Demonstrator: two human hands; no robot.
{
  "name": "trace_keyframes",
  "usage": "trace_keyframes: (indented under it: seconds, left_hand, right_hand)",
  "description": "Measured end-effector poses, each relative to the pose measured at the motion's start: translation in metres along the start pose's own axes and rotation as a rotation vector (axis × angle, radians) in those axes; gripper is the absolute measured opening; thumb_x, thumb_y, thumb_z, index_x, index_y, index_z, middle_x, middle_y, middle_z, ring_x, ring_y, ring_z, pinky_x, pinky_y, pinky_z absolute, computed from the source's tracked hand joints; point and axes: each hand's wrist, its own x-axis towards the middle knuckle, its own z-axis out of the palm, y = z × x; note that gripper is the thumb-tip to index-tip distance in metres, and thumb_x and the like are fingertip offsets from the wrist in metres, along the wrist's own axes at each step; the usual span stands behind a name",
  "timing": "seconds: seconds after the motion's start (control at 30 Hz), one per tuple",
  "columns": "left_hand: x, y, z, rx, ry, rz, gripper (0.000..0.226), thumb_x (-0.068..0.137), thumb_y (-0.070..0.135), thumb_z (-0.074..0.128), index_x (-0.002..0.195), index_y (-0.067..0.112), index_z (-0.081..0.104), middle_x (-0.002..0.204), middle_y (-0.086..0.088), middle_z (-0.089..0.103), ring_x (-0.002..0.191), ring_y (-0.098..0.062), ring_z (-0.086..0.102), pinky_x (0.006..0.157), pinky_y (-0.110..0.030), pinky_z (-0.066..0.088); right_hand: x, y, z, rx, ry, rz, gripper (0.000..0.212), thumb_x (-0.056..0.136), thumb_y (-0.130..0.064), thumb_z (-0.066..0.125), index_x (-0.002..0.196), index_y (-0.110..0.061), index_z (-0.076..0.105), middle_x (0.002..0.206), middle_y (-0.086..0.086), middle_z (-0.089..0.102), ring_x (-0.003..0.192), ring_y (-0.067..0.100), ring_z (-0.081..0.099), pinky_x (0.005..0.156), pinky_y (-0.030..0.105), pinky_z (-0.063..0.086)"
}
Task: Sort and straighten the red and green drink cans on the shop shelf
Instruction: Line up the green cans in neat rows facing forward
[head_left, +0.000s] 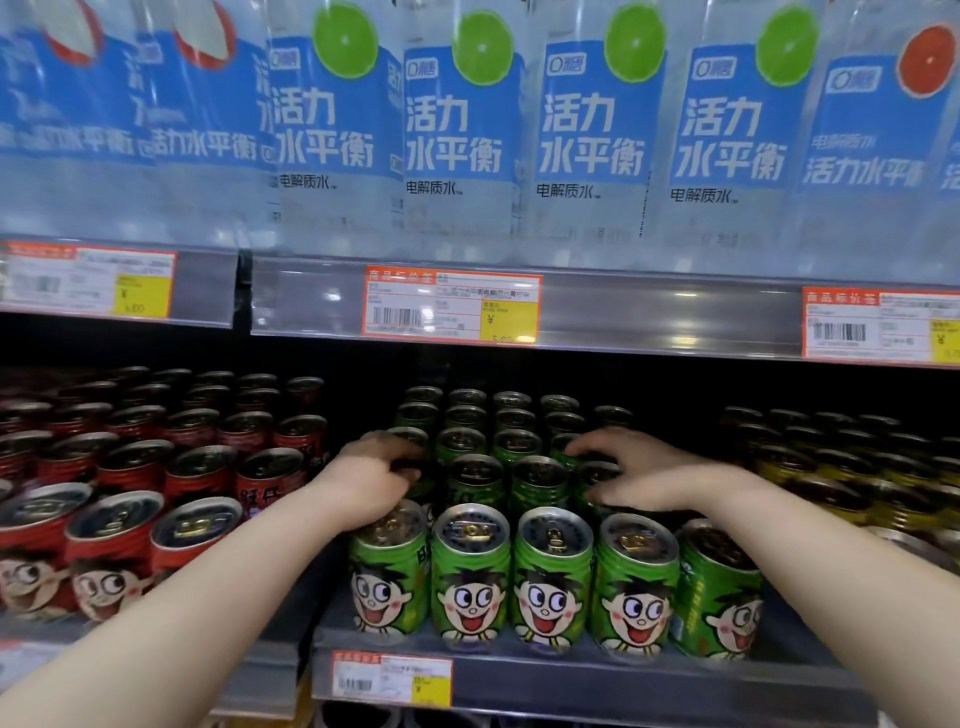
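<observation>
Left hand (376, 480) curled over the left edge of the green cartoon-face drink cans (550, 577), grip unclear through blur. Right hand (631, 473) spread, fingers on second-row tops. Red cartoon-face drink cans (119, 525) stand left, same grey metal shelf (571, 675).

Both bare hands, left hand (376, 475) and right hand (636, 475), reach among upright green metal drink cans (472, 577); red metal drink cans (111, 551) stand left.

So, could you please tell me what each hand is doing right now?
Left hand: curled over green cans, grip unclear.
Right hand: open, fingers spread on them.
</observation>
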Motion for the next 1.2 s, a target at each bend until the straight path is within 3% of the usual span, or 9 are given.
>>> trace_keyframes:
  seconds: [0.2, 0.33, 0.53, 0.63, 0.8, 0.87, 0.97, 1.07, 1.2]
  left_hand:
    - [-0.001, -0.01, -0.009, -0.246, -0.03, -0.103, 0.038, 0.081, 0.018, 0.07, 0.118, 0.011, 0.062, 0.114, -0.003, 0.064, 0.101, -0.013, 0.058, 0.083, -0.017, 0.04]
    - [0.0, -0.014, -0.008, -0.231, -0.035, -0.119, 0.045, 0.078, 0.022, 0.073, 0.119, 0.009, 0.061, 0.111, 0.0, 0.063, 0.095, -0.01, 0.057, 0.077, -0.015, 0.038]
    - [-0.004, -0.015, -0.007, -0.222, 0.024, -0.104, 0.017, 0.076, 0.023, 0.069, 0.091, 0.015, 0.072, 0.085, 0.002, 0.069, 0.085, -0.012, 0.065, 0.071, -0.019, 0.045]
    - [-0.004, -0.021, -0.01, -0.235, 0.036, -0.13, 0.023, 0.075, 0.025, 0.072, 0.095, 0.016, 0.071, 0.091, 0.003, 0.069, 0.089, -0.012, 0.064, 0.078, -0.022, 0.047]
    - [0.003, -0.019, -0.008, -0.256, -0.025, -0.183, 0.079, 0.06, 0.043, 0.08, 0.128, 0.02, 0.048, 0.124, -0.001, 0.054, 0.11, -0.017, 0.055, 0.091, -0.025, 0.043]
    - [0.008, -0.018, -0.005, -0.347, -0.084, -0.195, 0.087, 0.065, 0.036, 0.082, 0.138, 0.021, 0.037, 0.129, 0.0, 0.054, 0.111, -0.014, 0.053, 0.09, -0.023, 0.04]
    - [0.014, -0.022, 0.0, -0.453, -0.148, -0.203, 0.083, 0.064, 0.032, 0.083, 0.136, 0.025, 0.041, 0.114, 0.005, 0.062, 0.1, -0.01, 0.058, 0.082, -0.022, 0.044]
    - [0.017, -0.022, 0.002, -0.475, -0.161, -0.165, 0.065, 0.068, 0.024, 0.081, 0.125, 0.026, 0.051, 0.101, 0.01, 0.065, 0.089, -0.003, 0.061, 0.071, -0.016, 0.046]
    - [0.016, -0.022, 0.0, -0.468, -0.192, -0.133, 0.057, 0.07, 0.024, 0.079, 0.12, 0.031, 0.052, 0.102, 0.01, 0.066, 0.095, -0.006, 0.062, 0.081, -0.022, 0.048]
  right_hand:
    - [0.025, -0.032, 0.02, -0.016, -0.036, -0.058, 0.062, 0.082, -0.039, 0.065, 0.138, -0.033, 0.039, 0.148, -0.004, 0.034, 0.134, 0.014, 0.035, 0.11, 0.025, 0.03]
    - [0.034, -0.034, 0.03, -0.073, 0.002, -0.024, 0.06, 0.083, -0.036, 0.065, 0.138, -0.032, 0.04, 0.149, -0.003, 0.033, 0.136, 0.017, 0.032, 0.108, 0.024, 0.028]
    - [0.036, -0.027, 0.038, -0.013, 0.03, 0.02, 0.054, 0.083, -0.036, 0.066, 0.133, -0.039, 0.045, 0.147, -0.007, 0.033, 0.137, 0.019, 0.028, 0.112, 0.03, 0.028]
    - [0.036, -0.027, 0.04, 0.011, 0.048, 0.024, 0.054, 0.082, -0.035, 0.066, 0.132, -0.04, 0.046, 0.147, -0.006, 0.034, 0.136, 0.019, 0.03, 0.112, 0.033, 0.028]
    - [0.036, -0.027, 0.041, 0.028, 0.048, 0.041, 0.054, 0.082, -0.036, 0.066, 0.131, -0.04, 0.046, 0.146, -0.007, 0.034, 0.135, 0.019, 0.032, 0.111, 0.032, 0.029]
    - [0.035, -0.026, 0.042, 0.034, 0.047, 0.043, 0.053, 0.082, -0.036, 0.066, 0.131, -0.04, 0.046, 0.145, -0.008, 0.034, 0.135, 0.019, 0.031, 0.11, 0.031, 0.029]
    - [0.035, -0.025, 0.043, 0.044, 0.048, 0.048, 0.052, 0.082, -0.036, 0.066, 0.13, -0.041, 0.046, 0.145, -0.008, 0.035, 0.134, 0.019, 0.031, 0.11, 0.032, 0.029]
    - [0.036, -0.026, 0.043, 0.047, 0.048, 0.047, 0.052, 0.082, -0.036, 0.066, 0.13, -0.041, 0.046, 0.145, -0.008, 0.035, 0.135, 0.02, 0.031, 0.111, 0.033, 0.029]
    - [0.036, -0.025, 0.042, 0.057, 0.048, 0.047, 0.052, 0.082, -0.035, 0.065, 0.13, -0.041, 0.047, 0.146, -0.008, 0.034, 0.135, 0.02, 0.03, 0.112, 0.033, 0.028]
